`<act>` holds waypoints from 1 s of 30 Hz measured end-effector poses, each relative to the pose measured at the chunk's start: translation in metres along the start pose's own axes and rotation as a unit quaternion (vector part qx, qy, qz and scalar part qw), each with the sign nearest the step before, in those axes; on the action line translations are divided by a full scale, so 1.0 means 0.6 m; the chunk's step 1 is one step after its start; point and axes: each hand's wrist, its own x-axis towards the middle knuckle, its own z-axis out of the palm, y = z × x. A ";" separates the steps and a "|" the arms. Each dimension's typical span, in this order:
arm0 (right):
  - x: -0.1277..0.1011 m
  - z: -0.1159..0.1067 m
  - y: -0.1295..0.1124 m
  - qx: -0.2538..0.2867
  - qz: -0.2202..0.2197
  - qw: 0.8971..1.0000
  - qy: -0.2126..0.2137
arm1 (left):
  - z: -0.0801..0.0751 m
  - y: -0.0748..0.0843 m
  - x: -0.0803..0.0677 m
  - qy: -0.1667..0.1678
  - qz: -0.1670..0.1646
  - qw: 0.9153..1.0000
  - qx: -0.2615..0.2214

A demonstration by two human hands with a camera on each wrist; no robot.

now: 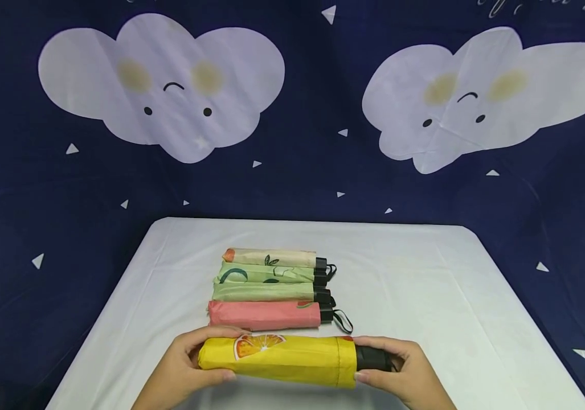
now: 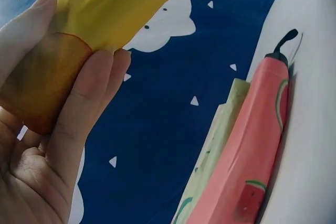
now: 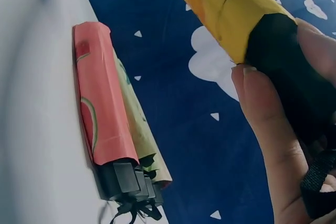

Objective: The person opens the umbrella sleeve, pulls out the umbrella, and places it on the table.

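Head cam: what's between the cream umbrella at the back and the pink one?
Two green folded umbrellas, side by side, lie between the cream umbrella and the pink umbrella. The head view shows it plainly.

Two bare hands enter the head view from six o'clock: the left hand [image 1: 184, 364] at about seven, the right hand [image 1: 405, 373] at about five. No sleeves, rings, watch or bands show on either wrist. The fingernails are short, rounded and unpainted, seen close in both wrist views.
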 end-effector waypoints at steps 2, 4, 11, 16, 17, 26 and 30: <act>0.000 -0.002 0.001 -0.004 -0.008 1.000 0.003 | -0.003 0.003 -0.002 0.020 -0.014 1.000 0.009; 0.001 -0.005 0.000 -0.015 -0.013 1.000 0.013 | -0.007 0.006 -0.005 0.041 -0.026 0.999 0.019; -0.005 -0.030 0.000 -0.041 -0.017 0.998 0.040 | -0.034 0.006 -0.018 0.095 -0.071 0.992 0.052; -0.012 -0.053 0.005 -0.038 -0.025 0.998 0.048 | -0.054 0.006 -0.028 0.103 -0.070 0.990 0.060; -0.014 -0.058 0.006 -0.036 -0.027 0.998 0.049 | -0.058 0.007 -0.030 0.103 -0.063 0.990 0.066; -0.036 -0.110 0.027 -0.020 -0.089 0.995 0.033 | -0.082 0.017 -0.062 0.182 -0.151 0.963 0.128; -0.045 -0.143 0.039 -0.006 -0.111 0.993 0.023 | -0.099 0.012 -0.077 0.200 -0.163 0.957 0.132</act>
